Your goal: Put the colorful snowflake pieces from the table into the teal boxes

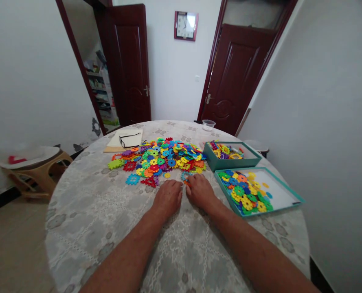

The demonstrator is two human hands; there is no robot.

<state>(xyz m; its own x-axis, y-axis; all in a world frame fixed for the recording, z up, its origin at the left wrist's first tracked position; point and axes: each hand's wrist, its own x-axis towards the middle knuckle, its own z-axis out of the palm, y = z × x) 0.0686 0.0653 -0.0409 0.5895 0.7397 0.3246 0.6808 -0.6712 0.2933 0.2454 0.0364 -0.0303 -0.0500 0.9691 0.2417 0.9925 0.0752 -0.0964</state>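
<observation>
Right at the near edge of the heap of plastic discs (161, 158), both hands are down on the table (107, 211), palms to the cloth. The left hand (168, 198) sits just this side of the heap with its fingers curled under. Nothing shows in it, and I can't tell if it's pinching anything. The right hand (201, 190) is just beside it, fingertips touching a pale blue piece (185, 176) at the heap's fringe. Whether the fingers have closed on that piece or only rest on it, I can't tell from here.

To the right of the heap are two teal trays. The deep tray (229, 164) is level with the heap and holds a few discs. The shallow tray (278, 191) is nearer and carries a bright spread of them. Beyond the heap on the left, a pair of glasses (129, 139) lies on a paper pad (116, 142), and beyond it on the right stands a clear cup (208, 124).

My read on handling this well: these discs are thin and notched, so take one at a time by the rim with thumb and forefinger. Steady it with the other hand and lift it clear of its neighbours so the notches don't drag the fringe of the heap along.
</observation>
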